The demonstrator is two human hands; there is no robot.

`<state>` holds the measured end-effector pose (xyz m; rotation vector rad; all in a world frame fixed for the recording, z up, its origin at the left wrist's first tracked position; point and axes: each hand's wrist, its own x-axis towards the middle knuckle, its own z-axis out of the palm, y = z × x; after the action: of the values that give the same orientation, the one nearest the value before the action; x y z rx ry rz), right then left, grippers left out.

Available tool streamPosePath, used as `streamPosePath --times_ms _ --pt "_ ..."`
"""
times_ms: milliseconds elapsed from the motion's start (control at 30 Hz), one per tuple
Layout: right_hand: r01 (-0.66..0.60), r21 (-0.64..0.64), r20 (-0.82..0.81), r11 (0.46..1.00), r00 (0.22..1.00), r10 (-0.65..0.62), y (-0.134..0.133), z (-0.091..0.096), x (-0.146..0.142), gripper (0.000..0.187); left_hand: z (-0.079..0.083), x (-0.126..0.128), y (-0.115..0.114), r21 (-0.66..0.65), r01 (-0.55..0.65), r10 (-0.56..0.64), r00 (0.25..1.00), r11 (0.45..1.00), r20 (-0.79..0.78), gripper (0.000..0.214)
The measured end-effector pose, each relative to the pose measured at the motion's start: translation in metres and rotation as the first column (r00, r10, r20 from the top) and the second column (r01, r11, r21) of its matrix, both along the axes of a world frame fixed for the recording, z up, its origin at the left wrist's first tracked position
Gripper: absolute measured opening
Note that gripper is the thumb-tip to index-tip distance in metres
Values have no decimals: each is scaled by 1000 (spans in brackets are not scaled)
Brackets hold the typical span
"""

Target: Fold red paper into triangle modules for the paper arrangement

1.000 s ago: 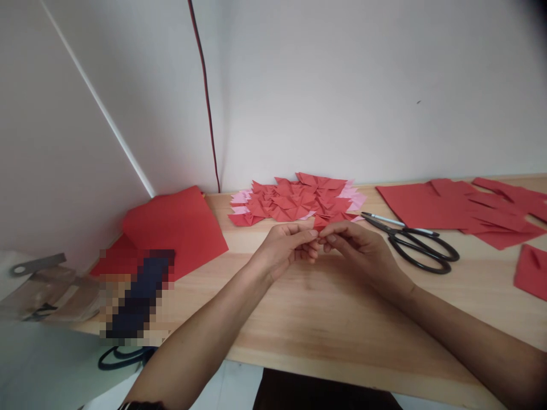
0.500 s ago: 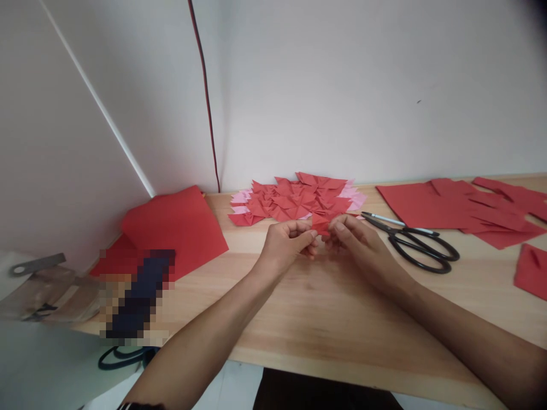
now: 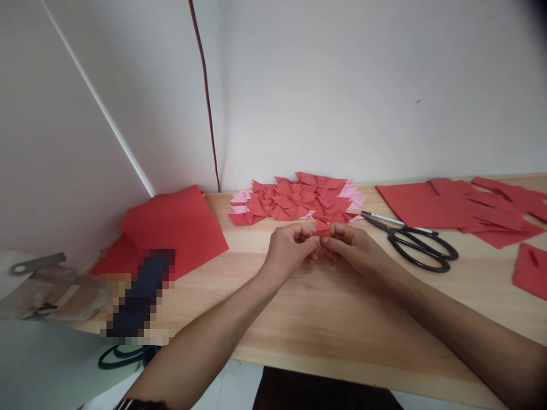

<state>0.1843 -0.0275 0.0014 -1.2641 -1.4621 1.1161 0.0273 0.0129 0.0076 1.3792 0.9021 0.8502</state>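
Between my two hands is a small folded piece of red paper (image 3: 323,228), raised over the table (image 3: 325,319). My left hand (image 3: 293,244) pinches its left side, thumb against fingers. On its right side my right hand (image 3: 348,242) is closed in the same way, with both thumb tips close together at the lower edge. The fingers hide part of the paper. Just behind my hands lies a pile of folded red paper pieces (image 3: 294,202), with pink folded pieces (image 3: 355,196) showing at its sides.
Black-handled scissors (image 3: 421,250) and a pen (image 3: 397,223) lie right of my hands. Flat red paper pieces (image 3: 427,205) spread along the right. Large red sheets (image 3: 183,228) lie at left, beside a pixelated dark object (image 3: 141,296). A wall (image 3: 342,97) stands behind.
My right hand's thumb has come down to the paper's lower edge, beside the left thumb. The red paper now shows higher between the fingers, and my hands sit slightly lower.
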Motion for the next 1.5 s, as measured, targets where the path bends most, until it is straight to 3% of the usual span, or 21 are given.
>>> streamPosePath --times_ms 200,467,600,800,1133,1500 --pt "-19 -127 -82 992 997 9 2 2 5 18 3 1 0 -75 9 -5 998 997 60 9" --pt "-82 -189 -150 978 987 54 4 2 12 20 10 -4 1 -142 49 -31 992 989 126 12" --pt "-47 -165 -91 985 995 32 3 4 9 19 8 -4 1 -83 72 -63 992 994 108 12" --pt "-73 -127 -95 989 994 61 0 8 2 24 5 -1 -1 -7 3 -3 998 1000 58 10" --pt "-65 -196 -128 978 991 40 1 4 7 23 6 -1 -4 -161 69 -45 988 985 145 13" --pt "-57 -76 -23 996 998 55 -1 6 3 19 1 -3 -1 -120 128 -104 977 985 184 19"
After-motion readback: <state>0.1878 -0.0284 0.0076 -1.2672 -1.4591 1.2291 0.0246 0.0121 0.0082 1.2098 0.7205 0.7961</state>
